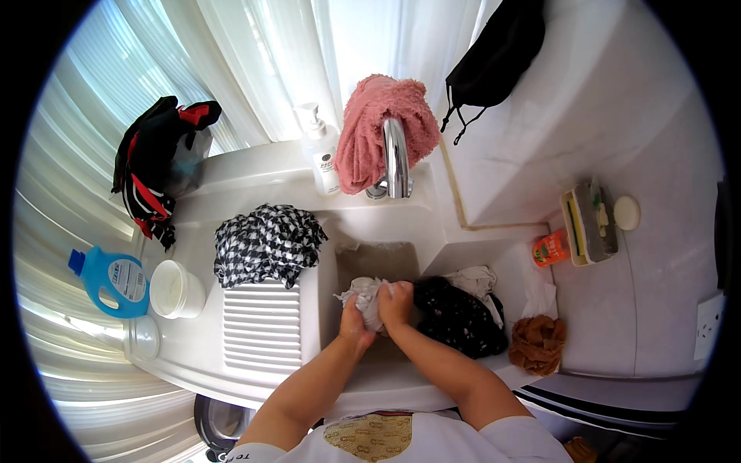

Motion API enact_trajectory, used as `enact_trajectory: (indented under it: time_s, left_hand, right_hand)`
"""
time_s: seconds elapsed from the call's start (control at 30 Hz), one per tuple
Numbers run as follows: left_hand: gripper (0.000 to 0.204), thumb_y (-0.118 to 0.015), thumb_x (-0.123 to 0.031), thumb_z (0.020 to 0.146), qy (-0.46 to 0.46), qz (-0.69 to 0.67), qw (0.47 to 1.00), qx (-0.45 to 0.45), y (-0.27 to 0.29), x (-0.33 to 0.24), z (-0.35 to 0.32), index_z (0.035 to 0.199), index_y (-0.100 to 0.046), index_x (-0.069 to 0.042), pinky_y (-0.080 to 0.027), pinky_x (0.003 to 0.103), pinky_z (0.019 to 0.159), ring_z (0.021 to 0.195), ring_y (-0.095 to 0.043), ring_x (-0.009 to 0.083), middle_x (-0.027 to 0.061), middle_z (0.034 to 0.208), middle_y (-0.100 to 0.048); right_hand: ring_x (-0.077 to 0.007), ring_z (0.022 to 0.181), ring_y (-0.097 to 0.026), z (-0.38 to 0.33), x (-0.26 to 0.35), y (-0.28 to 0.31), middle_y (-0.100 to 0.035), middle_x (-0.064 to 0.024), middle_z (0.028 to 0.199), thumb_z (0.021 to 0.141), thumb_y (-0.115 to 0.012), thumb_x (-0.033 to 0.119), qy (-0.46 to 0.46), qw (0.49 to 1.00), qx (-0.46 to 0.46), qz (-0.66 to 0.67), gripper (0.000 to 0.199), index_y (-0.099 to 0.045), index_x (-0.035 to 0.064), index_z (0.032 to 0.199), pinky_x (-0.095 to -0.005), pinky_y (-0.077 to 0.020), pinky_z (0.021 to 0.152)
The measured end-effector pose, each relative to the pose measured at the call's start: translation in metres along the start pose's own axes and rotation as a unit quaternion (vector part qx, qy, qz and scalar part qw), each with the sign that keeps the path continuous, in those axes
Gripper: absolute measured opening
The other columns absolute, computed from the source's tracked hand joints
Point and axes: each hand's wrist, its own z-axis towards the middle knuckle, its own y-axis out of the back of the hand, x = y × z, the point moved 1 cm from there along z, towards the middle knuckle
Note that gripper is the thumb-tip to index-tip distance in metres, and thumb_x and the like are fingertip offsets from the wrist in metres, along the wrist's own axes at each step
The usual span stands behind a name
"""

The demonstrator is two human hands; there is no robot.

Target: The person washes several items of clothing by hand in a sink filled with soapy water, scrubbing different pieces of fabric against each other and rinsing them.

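Over the sink basin, a wet, bunched white cloth is squeezed between my two hands. My left hand grips it from the left and below. On the right side, my right hand wraps its fingers round the same cloth. A black patterned garment lies crumpled on the sink's right ledge, just beside my right hand. White fabric shows behind that garment. Left of the basin, a black-and-white houndstooth cloth rests at the top of the ribbed washboard.
A chrome faucet rises behind the basin, with a pink towel draped there. Nearby stands a white pump bottle. At left are a white tub and blue detergent jug. Brown cloth and an orange-red container sit right.
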Motion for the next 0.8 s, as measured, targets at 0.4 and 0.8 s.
enact_trajectory:
  time_s: [0.4, 0.8]
  left_hand:
    - [0.034, -0.04, -0.036, 0.09, 0.064, -0.016, 0.989, 0.129, -0.009, -0.012, 0.002, 0.1, -0.056, -0.007, -0.048, 0.04, 0.083, 0.089, -0.061, 0.0256, 0.0109, 0.094, -0.062]
    - [0.065, -0.061, -0.043, 0.081, -0.072, 0.344, 0.918, -0.183, -0.003, -0.034, -0.001, 0.134, -0.03, -0.019, -0.037, 0.042, 0.087, 0.102, -0.045, 0.0213, 0.0065, 0.12, -0.043]
  right_hand:
    - [-0.0375, 0.081, -0.053, 0.004, 0.04, 0.011, -0.055, -0.0197, 0.085, 0.069, -0.063, 0.017, 0.071, 0.997, 0.002, 0.031, 0.018, -0.055, 0.0006, 0.068, -0.0426, -0.0435, 0.074]
    - [-0.0402, 0.12, -0.034, 0.081, -0.012, 0.025, -0.039, -0.0144, 0.13, 0.081, -0.057, 0.045, 0.072, 0.973, 0.102, -0.195, 0.045, -0.056, 0.0112, 0.111, -0.0486, -0.0352, 0.092]
